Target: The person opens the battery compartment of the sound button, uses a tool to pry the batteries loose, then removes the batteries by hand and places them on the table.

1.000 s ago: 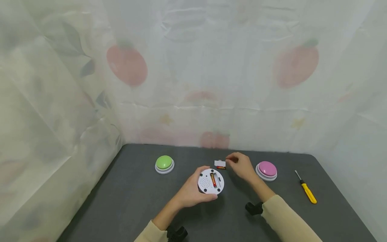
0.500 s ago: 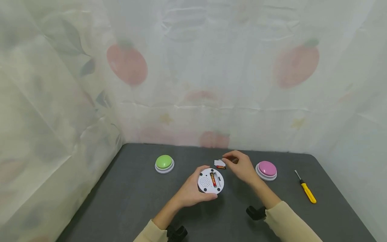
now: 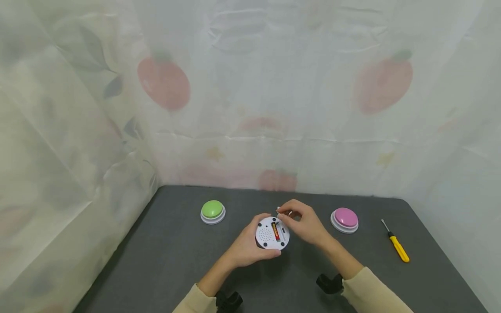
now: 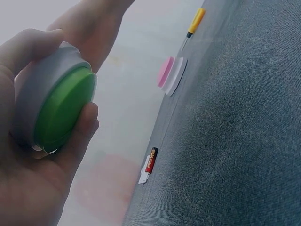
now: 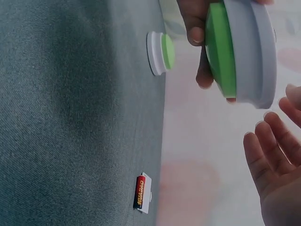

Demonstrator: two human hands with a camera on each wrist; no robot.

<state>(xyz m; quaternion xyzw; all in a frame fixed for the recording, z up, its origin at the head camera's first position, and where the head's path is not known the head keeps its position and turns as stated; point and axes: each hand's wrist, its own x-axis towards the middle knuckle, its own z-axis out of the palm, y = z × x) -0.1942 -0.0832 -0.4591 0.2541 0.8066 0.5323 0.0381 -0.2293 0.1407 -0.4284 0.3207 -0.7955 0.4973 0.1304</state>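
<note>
My left hand (image 3: 244, 248) grips a round white push button (image 3: 265, 234) by its rim, fingers and thumb on opposite sides. Its perforated underside faces me, with a red and black battery (image 3: 275, 231) in one slot of the compartment and a bare slot beside it. The green dome (image 4: 66, 110) of the button shows in the left wrist view. My right hand (image 3: 307, 224) is at the button's far right edge, thumb and forefinger tips together; whether they pinch something small I cannot tell. Another battery (image 5: 139, 190) lies by a white cover (image 5: 147, 194) on the table.
A second green button (image 3: 212, 211) stands upright on the dark table (image 3: 168, 261) at left. To the right are a pink button (image 3: 345, 218) and a yellow-handled screwdriver (image 3: 398, 248). A patterned curtain (image 3: 250, 108) borders the back.
My right hand has moved left and toward the held button, from beside the battery and cover to its edge. It now mostly hides them in the head view. My left hand keeps its hold.
</note>
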